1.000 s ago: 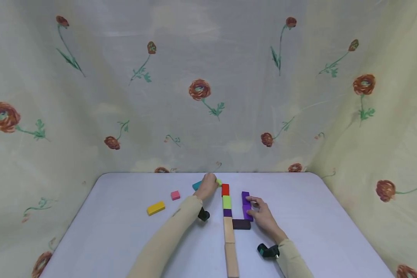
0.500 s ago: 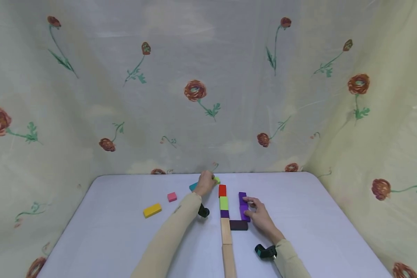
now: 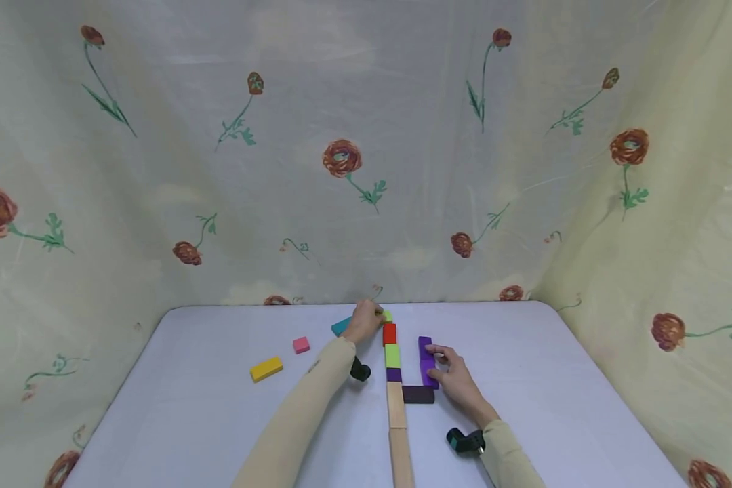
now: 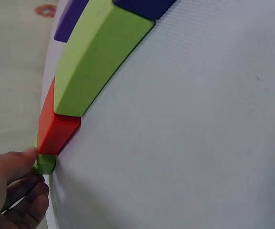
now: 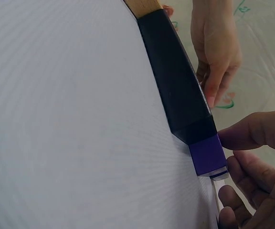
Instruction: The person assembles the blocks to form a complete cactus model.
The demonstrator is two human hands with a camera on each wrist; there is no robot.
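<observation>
At the far end of a block row, my left hand [image 3: 364, 322] pinches a small light green block [image 4: 45, 164] between thumb and fingers, against the end of the red block [image 3: 390, 334]. A longer light green block [image 3: 392, 356], a dark purple block [image 3: 393, 375] and two plain wooden blocks [image 3: 396, 405] continue the row nearer. To the right, my right hand [image 3: 459, 383] holds the nearer of two purple blocks [image 3: 428, 371] with thumb and curled fingers; its index finger reaches the farther purple block [image 3: 424, 344]. A dark brown block [image 3: 418, 394] joins the row to the purple pair.
Left of the row, a yellow block [image 3: 266, 369], a pink block [image 3: 301, 345] and a blue block [image 3: 340, 327] lie loose, the blue one partly behind my left hand. A floral curtain [image 3: 402, 237] rises behind the white table [image 3: 219, 407].
My left hand has shifted the small green block rightward, from beside the red block's far corner to in line behind it. The right hand stays on the purple blocks. The head view has turned slightly.
</observation>
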